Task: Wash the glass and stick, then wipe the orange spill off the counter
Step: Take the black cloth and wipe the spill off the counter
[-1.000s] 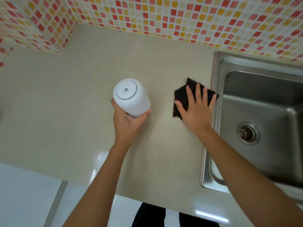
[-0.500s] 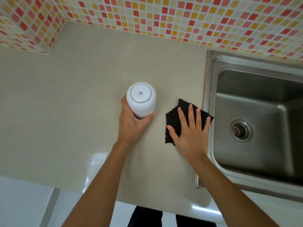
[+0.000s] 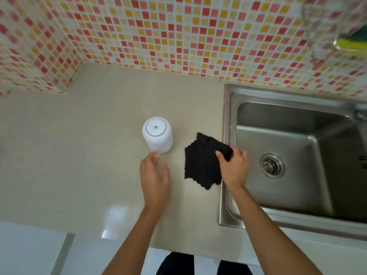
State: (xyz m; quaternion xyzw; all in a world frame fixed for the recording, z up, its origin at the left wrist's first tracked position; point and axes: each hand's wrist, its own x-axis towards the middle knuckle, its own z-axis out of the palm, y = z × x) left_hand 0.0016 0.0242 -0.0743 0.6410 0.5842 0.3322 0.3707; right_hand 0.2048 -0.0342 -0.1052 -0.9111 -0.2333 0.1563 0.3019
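Note:
A white glass [image 3: 157, 134] stands upside down on the beige counter [image 3: 79, 165]. My left hand [image 3: 155, 175] hovers just in front of it, fingers apart and holding nothing. A black cloth [image 3: 202, 161] lies on the counter beside the sink. My right hand [image 3: 234, 167] pinches its right edge, which is lifted slightly. No orange spill shows on the counter, and no stick is in view.
A steel sink [image 3: 288, 155] with a round drain [image 3: 272, 165] fills the right side. Mosaic tile walls [image 3: 178, 36] close off the back and the left corner. A yellow-green object [image 3: 349, 42] hangs at the top right. The counter's front edge runs below my arms.
My left hand has let go of the white glass and pulled back. My right hand went from lying flat on the cloth to pinching its right edge.

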